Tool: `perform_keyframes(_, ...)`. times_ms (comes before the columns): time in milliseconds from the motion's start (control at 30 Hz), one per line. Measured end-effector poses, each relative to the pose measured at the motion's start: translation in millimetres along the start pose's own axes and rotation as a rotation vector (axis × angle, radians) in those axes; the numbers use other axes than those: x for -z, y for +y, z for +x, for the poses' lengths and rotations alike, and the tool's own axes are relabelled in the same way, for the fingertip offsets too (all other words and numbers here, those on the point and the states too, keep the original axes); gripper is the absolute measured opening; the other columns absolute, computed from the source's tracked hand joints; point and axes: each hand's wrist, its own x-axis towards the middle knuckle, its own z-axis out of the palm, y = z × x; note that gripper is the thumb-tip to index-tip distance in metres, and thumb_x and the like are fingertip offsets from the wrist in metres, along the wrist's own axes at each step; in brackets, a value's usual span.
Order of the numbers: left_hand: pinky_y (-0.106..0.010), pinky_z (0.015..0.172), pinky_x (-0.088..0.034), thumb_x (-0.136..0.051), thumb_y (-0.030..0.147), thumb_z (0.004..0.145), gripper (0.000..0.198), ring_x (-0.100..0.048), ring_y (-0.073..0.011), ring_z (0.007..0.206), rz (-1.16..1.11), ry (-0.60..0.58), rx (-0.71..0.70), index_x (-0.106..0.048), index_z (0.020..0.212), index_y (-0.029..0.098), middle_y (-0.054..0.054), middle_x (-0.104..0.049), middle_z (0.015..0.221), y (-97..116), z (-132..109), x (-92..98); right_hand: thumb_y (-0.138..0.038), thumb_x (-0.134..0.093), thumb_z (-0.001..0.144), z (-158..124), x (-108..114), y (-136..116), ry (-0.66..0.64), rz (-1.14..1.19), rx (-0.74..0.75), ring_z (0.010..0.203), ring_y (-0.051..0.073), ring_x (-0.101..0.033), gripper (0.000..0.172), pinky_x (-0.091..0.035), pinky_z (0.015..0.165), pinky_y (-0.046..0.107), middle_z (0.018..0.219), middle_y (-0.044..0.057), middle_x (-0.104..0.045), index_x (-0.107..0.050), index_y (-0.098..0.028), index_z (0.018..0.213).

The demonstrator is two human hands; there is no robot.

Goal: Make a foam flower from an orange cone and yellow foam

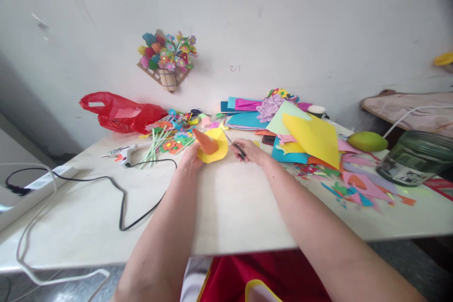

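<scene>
My left hand (192, 159) is closed on the near left edge of a small craft hat: an orange cone (205, 142) standing on a yellow round brim (222, 147). My right hand (249, 150) grips a pair of scissors (239, 149), whose blades point up and left toward the brim's right edge. Whether the blades touch the brim I cannot tell. Both hands are just above the white table (240, 212). Behind the hat are a small pink piece (205, 121) and other cut craft bits.
A glue gun (128, 155) lies left, its black cord looping over the table. Pale green sticks (155, 144), foam flowers (175, 145) and a red bag (123, 113) lie back left. Coloured sheets (314, 137), scraps (368, 186), a green mango (368, 141) and a glass jar (414, 158) occupy the right.
</scene>
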Motion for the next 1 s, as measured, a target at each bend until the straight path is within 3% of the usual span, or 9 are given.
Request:
perform_keyframes(433, -0.035, 0.077, -0.054, -0.058, 0.010, 0.070, 0.018, -0.068, -0.0237, 0.080, -0.027, -0.016, -0.006, -0.063, 0.087, 0.011, -0.010, -0.071, 0.081, -0.4, -0.5, -0.1, -0.049, -0.064, 0.066, 2.1, -3.6, 2.4, 0.027, -0.022, 0.035, 0.035, 0.005, -0.041, 0.035, -0.027, 0.033, 0.017, 0.047, -0.006, -0.049, -0.053, -0.016, 0.072)
perform_keyframes(700, -0.035, 0.076, -0.055, -0.057, 0.010, 0.071, 0.018, -0.068, -0.0228, 0.077, -0.030, 0.026, -0.003, -0.063, 0.087, 0.011, -0.009, -0.071, 0.078, 0.1, -2.4, -2.5, -0.046, -0.067, 0.064, 5.6, -3.8, 7.0, 0.041, 0.034, 0.048, 0.039, 0.005, -0.040, 0.033, -0.034, 0.036, 0.018, 0.047, -0.007, -0.046, -0.055, -0.016, 0.072)
perform_keyframes(1000, -0.036, 0.076, -0.055, -0.056, 0.009, 0.072, 0.013, -0.068, -0.0230, 0.076, -0.033, 0.010, -0.012, -0.063, 0.083, 0.011, -0.010, -0.071, 0.080, 1.1, -2.5, -2.4, -0.040, -0.066, 0.065, 7.2, -1.2, 10.5, 0.039, 0.037, 0.077, 0.039, 0.005, -0.038, 0.027, -0.031, 0.037, 0.018, 0.046, -0.007, -0.046, -0.058, -0.015, 0.073)
